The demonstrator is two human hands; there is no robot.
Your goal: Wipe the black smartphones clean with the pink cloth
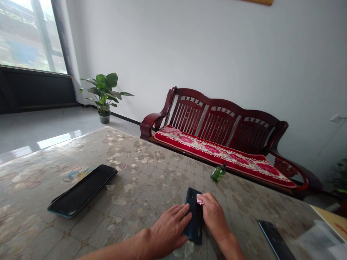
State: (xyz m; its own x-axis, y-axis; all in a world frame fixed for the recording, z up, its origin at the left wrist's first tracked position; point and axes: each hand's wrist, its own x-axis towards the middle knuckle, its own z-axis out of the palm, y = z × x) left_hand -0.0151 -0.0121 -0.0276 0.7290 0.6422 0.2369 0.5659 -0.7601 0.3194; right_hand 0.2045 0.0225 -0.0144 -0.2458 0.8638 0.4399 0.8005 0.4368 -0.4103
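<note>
Currently, from my end of the head feed, I have the dark phone lying back up on the patterned tablecloth, with both hands at it — near each other yet apart. My left hand lies spread over its left edge, fingers loose; my right hand pinches a pink cloth at its upper right edge. Beyond stands a green bottle — and off right, another phone.
</note>
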